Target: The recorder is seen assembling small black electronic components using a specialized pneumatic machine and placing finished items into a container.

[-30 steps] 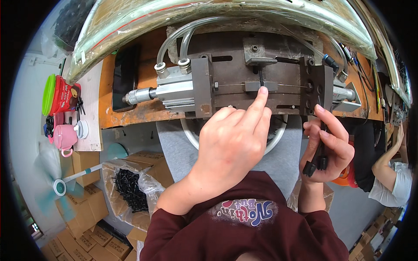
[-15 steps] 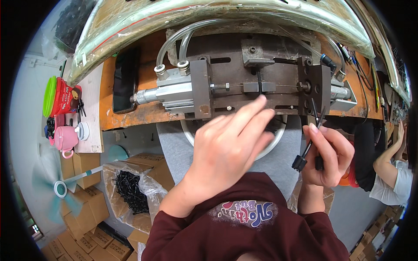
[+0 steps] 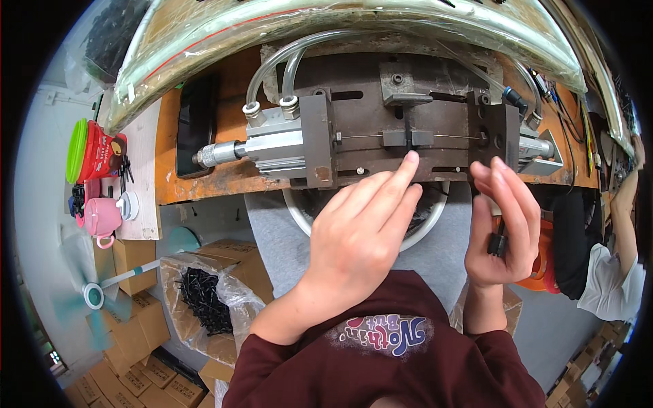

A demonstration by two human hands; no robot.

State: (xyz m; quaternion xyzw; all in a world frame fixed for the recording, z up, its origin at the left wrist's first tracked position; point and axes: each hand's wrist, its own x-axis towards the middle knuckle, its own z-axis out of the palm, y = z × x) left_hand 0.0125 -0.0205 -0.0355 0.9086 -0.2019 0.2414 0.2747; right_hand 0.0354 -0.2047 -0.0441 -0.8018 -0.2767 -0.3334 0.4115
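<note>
The left hand lies palm-down across the front of a pneumatic press fixture, its index fingertip touching the lower edge of the dark steel bed just below the central clamp block. The fingers are extended and hold nothing. The right hand is loosely curled beside the right-hand steel block, thumb and fingers pinching a small black plastic part low in the palm; whether anything trails from it cannot be told.

The fixture sits on an orange bench top. A silver air cylinder on its left is fed by two clear hoses, and a thin rod runs across the bed through the central block. A metal basin sits under the bench edge, largely hidden by the left hand.

Risks, as judgements:
- The left index fingertip rests close to the slot where the blocks meet — if the cylinder stroked now, a pinch looks likely.
- The black part is held lightly, low in the hand; a shift of grip could drop it into the basin or onto the lap.
- The left hand covers the bed's lower front, so seating a part there would go partly unseen.

Off to the left — an open bag of black screws and cardboard boxes. Another person's arm shows at far right.
</note>
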